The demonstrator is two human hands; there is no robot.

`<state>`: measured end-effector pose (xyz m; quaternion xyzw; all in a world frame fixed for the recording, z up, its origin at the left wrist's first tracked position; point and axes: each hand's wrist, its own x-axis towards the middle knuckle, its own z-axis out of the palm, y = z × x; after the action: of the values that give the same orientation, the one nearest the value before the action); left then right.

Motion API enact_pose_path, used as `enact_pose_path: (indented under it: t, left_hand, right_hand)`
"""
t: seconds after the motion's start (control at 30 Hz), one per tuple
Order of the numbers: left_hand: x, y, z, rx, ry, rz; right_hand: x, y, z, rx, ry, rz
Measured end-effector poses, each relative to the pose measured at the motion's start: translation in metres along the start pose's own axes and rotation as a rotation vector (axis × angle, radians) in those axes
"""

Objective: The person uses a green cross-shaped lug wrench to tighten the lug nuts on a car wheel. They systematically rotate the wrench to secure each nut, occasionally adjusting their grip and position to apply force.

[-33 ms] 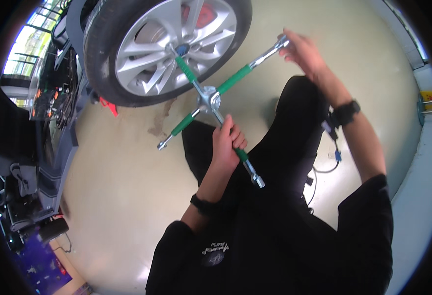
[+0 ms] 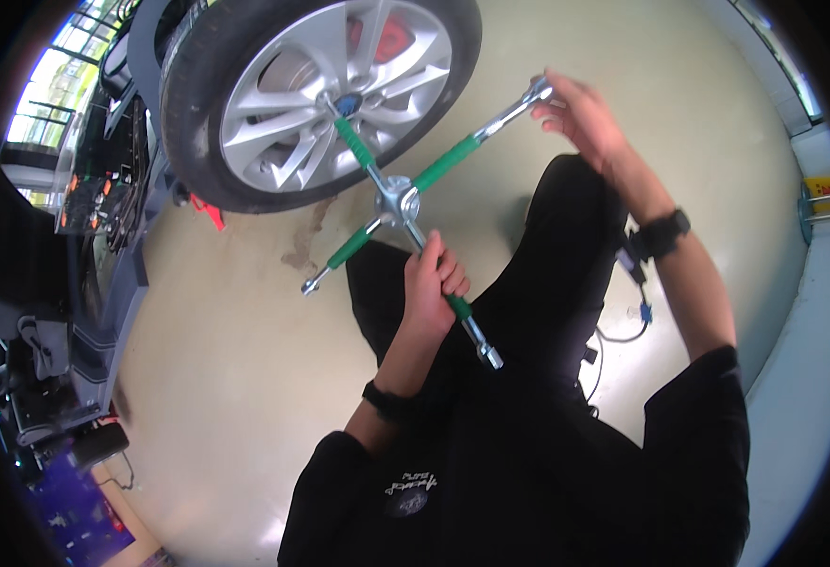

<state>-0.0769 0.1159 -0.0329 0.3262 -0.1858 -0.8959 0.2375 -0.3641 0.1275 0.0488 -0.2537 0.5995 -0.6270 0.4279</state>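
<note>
A four-way lug wrench (image 2: pixel 398 200) with chrome ends and green sleeves reaches from near my lap to a car wheel (image 2: pixel 273 151). Its far arm meets the silver spoked rim near the dark centre cap; the exact seat of the socket is hard to see. My left hand (image 2: pixel 434 288) is wrapped round the near arm, just below the cross hub. At the tip of the upper right arm, my right hand (image 2: pixel 580 113) touches the chrome socket end with its fingers apart and loosely bent, not wrapped round it. The lower left arm of the wrench sticks out free.
A red object (image 2: pixel 209 211) stands on the floor beside the tyre. Car bodywork (image 2: pixel 127 283) runs along the left side. My bent knees (image 2: pixel 566 213) lie beneath the wrench. A cable with a blue connector (image 2: pixel 645 312) hangs by my right leg, and a pale wall (image 2: pixel 793 331) rises at right.
The view has shifted slightly. My hands and the wrench keep nearly the same place against the wheel, with my left hand still gripping the near arm.
</note>
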Motion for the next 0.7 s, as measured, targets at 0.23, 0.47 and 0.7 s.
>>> enact_pose_path:
  t: [0.23,0.47,0.7]
  left_hand:
    - [0.005,-0.001,-0.005,-0.086,-0.033,-0.046]
    - [0.008,-0.005,-0.007,-0.108,-0.144,-0.039]
    - [0.007,0.024,-0.013,0.796,-0.182,0.087]
  right_hand:
    - [-0.034,-0.029,0.042,0.140,-0.201,-0.243]
    - [-0.075,0.022,0.048,-0.235,-0.275,-0.128]
    - [-0.162,0.107,0.085,-0.533,-0.362,0.305]
